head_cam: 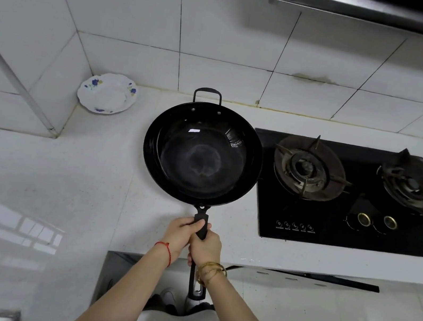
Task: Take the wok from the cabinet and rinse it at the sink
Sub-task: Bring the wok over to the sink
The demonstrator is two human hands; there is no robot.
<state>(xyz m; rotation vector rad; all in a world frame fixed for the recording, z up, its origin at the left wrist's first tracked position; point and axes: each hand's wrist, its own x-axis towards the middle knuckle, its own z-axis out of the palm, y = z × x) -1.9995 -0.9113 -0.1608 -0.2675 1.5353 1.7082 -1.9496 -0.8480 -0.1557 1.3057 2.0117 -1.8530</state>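
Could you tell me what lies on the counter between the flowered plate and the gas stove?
In the head view, only the black wok, held by both hands, sits between the plate and the stove; the remaining countertop is bare.

Bare counter (62, 177) between plate (107, 93) and stove (352, 198)

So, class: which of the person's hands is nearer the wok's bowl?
Left. The left hand grips the handle just below the wok's bowl; the right hand grips farther down.

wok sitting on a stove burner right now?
No, the wok is held over the white countertop left of the stove, both hands gripping its handle.
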